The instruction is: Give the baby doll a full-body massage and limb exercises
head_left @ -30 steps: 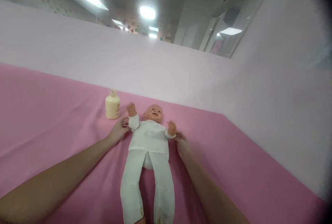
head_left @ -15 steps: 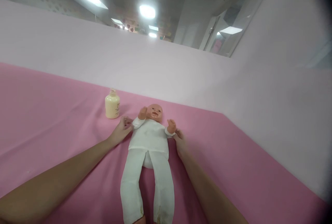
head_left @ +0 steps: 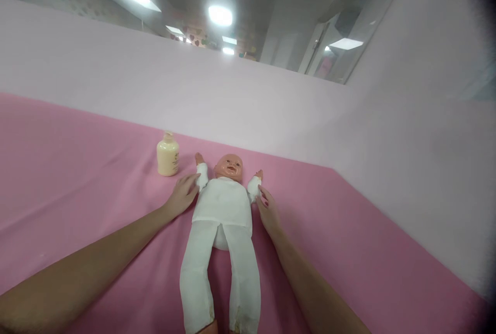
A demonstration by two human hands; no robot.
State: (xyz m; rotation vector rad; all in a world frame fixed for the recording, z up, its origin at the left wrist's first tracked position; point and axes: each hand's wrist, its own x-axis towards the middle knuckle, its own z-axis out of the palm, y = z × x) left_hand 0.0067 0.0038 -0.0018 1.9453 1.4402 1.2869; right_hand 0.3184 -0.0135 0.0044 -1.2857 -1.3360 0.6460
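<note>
A baby doll lies on its back in a white top and white trousers, head toward the far wall. Both its arms are bent up and out beside the head. My left hand rests at the doll's sleeve on the left, fingers stretched out and their tips against the white cloth. On the other side, my right hand has its fingers apart, with the tips touching the outside of the other sleeve. Behind my left hand stands a pale yellow bottle with dark print.
Pink cloth covers the surface under the doll. A pale wall runs along the back and turns toward me on the right. Above it, a glass pane reflects ceiling lights.
The doll's forearms have swung outward and up, away from its head and chest. My left fingers have straightened onto the sleeve, and my right fingers have risen slightly along the other one.
</note>
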